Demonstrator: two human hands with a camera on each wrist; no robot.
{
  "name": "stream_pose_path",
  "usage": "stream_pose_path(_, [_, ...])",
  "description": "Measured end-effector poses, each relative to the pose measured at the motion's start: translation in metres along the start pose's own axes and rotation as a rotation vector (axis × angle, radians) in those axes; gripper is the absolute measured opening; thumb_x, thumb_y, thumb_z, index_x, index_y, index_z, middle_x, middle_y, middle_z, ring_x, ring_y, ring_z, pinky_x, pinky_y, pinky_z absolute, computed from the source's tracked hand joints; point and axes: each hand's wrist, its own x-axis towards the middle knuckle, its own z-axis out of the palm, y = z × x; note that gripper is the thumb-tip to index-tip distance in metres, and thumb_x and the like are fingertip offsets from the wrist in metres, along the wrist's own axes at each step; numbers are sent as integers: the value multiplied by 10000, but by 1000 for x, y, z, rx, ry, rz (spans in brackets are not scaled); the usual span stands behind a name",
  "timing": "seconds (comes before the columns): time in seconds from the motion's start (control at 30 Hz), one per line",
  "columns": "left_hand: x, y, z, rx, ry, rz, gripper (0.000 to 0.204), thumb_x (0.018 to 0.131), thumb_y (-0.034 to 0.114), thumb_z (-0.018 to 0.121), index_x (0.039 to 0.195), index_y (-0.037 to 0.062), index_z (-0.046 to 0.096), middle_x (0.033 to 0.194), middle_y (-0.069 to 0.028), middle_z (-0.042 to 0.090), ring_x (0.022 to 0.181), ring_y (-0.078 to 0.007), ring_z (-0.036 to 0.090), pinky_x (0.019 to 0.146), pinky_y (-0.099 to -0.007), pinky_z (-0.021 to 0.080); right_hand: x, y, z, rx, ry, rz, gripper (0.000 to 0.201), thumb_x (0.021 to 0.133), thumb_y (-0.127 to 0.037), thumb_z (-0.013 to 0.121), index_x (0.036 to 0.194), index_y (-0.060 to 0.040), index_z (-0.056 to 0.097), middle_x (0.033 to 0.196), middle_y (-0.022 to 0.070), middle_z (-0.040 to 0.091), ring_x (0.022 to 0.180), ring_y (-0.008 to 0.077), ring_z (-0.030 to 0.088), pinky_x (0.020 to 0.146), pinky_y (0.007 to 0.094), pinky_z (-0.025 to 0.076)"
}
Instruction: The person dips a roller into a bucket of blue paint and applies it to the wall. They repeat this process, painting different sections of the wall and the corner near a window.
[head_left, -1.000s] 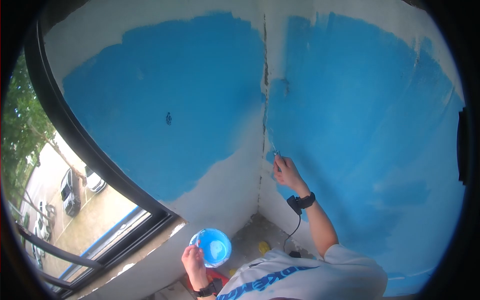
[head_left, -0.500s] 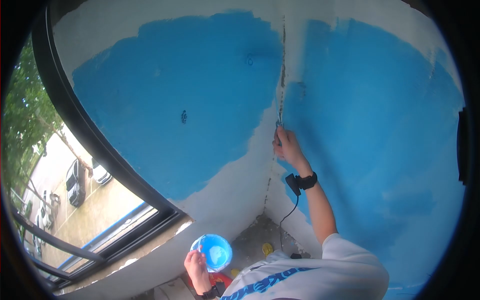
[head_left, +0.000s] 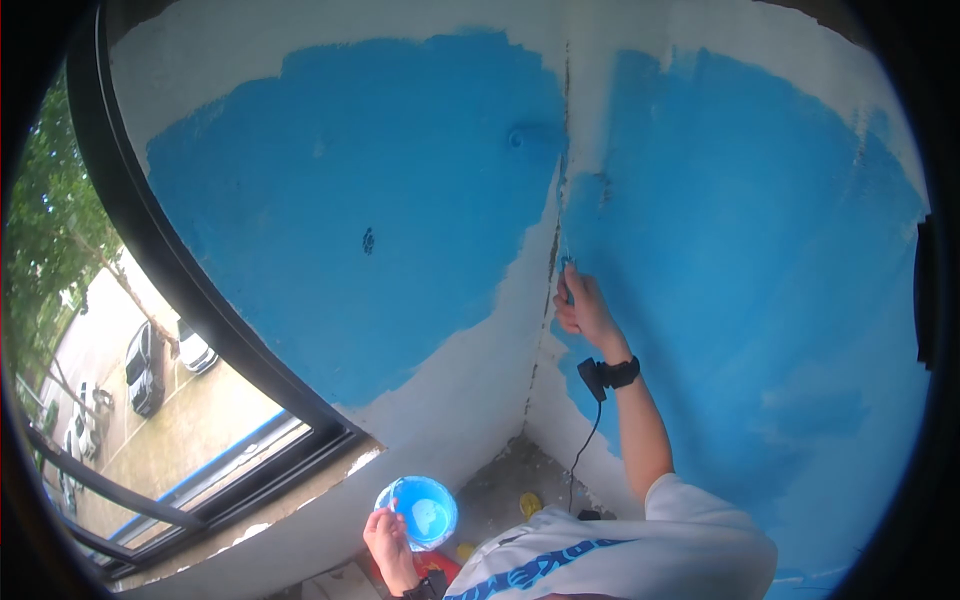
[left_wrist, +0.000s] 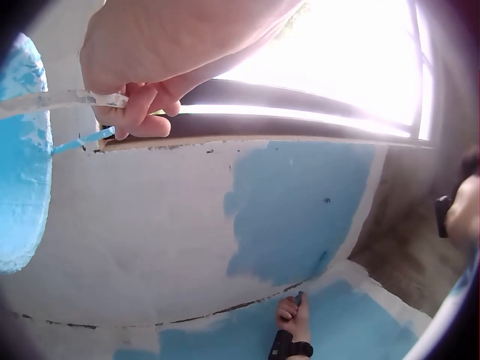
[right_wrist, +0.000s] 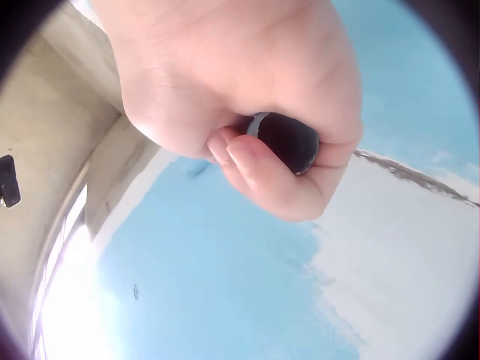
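Note:
In the head view my right hand (head_left: 588, 310) grips a slim paintbrush (head_left: 569, 264), its tip at the wall just right of the corner crack (head_left: 553, 270). The right wrist view shows the rounded dark butt of the brush handle (right_wrist: 289, 141) inside the curled fingers (right_wrist: 274, 184); the bristles are hidden there. Low down, my left hand (head_left: 388, 545) holds a paint bucket (head_left: 453, 512) by its paint-smeared white handle (left_wrist: 60, 101). Blue paint with a paler patch shows inside the bucket. A thin blue-coated strip (left_wrist: 82, 141) runs from the bucket's rim to just below the left fingers.
Blue paint covers much of the left wall (head_left: 300, 200) and right wall (head_left: 740, 250), with white bands by the corner and top. A dark-framed window (head_left: 250, 350) stands at the left above a rough sill. A cable (head_left: 580, 450) hangs from the right wrist camera.
The right hand has risen along the corner, reached the crack, then shifted slightly down and right of it. The left hand keeps hold of the bucket. The head view has turned a little.

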Motion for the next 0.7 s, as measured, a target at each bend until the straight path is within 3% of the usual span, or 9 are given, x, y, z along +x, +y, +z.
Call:
stream_pose_path(0.13, [1,-2,3,23,0,-9,47,858,-53,612,892,-28,630,1022,-235,676,600,-129,563,477,-174,391,19,-41,15,-109,60,-102,531,990,-581,416,741,-113,398,514,-45,315,394,52,281,366,252,196])
stream_pose_path(0.2, [-2,-4,10,12,41,-14,91,859,-91,539,890,-26,594,986,-234,680,600,-148,572,461,-190,413,18,-40,16,-145,78,-146,534,991,-582,413,734,-114,395,511,-42,318,391,55,289,365,254,201])
stream_pose_path(0.4, [11,-21,-9,-5,47,-18,38,839,-74,582,848,-40,597,1021,-253,668,591,-150,567,481,-195,433,-11,61,11,-55,64,-4,516,988,-548,460,721,-109,410,523,-34,358,389,66,339,361,255,251])
stream_pose_path(0.53, [3,-15,-1,-13,30,-9,52,837,-82,576,860,-45,603,1013,-256,668,596,-164,574,493,-215,448,-48,105,16,-104,71,123,519,998,-562,412,751,-106,408,519,-32,339,395,73,317,364,259,244])
stream_pose_path(0.7, [3,-14,-6,-19,21,-4,53,844,-76,581,872,-46,615,1011,-244,672,611,-165,578,521,-222,459,-79,124,14,-44,5,214,496,1010,-537,406,763,-107,409,521,-37,319,395,69,307,358,254,241])
